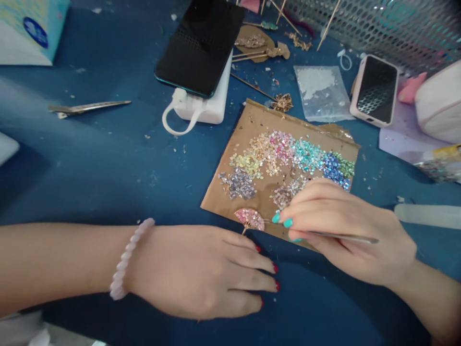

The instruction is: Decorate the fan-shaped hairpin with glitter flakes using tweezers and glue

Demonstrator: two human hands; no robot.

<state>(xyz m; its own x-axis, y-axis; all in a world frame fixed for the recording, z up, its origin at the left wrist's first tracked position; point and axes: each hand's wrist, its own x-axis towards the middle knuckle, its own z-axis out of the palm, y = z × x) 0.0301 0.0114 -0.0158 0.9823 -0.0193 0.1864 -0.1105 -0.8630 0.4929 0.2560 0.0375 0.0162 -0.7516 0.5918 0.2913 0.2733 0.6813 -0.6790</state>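
Observation:
My left hand (201, 271), with red nails and a pale pink bead bracelet, lies flat on the blue table, fingers stretched out. A small fan-shaped ornament (249, 218) covered in pink sequins rests at the near edge of a cardboard sheet (248, 125). Its thin stem runs under my left index finger. My right hand (345, 230), with teal nails, is closed in a pinch on a slim metal tool (345, 237) whose tip points at the ornament. On the cardboard lie small heaps of coloured sequins (288, 156).
A black phone (201, 43) lies on a white power bank (209, 108) at the back. A second phone in a pink case (375, 89), a clear bag (320, 91), gold hairpin parts (266, 48), a metal clip (86, 107) and a mesh basket (378, 24) are around.

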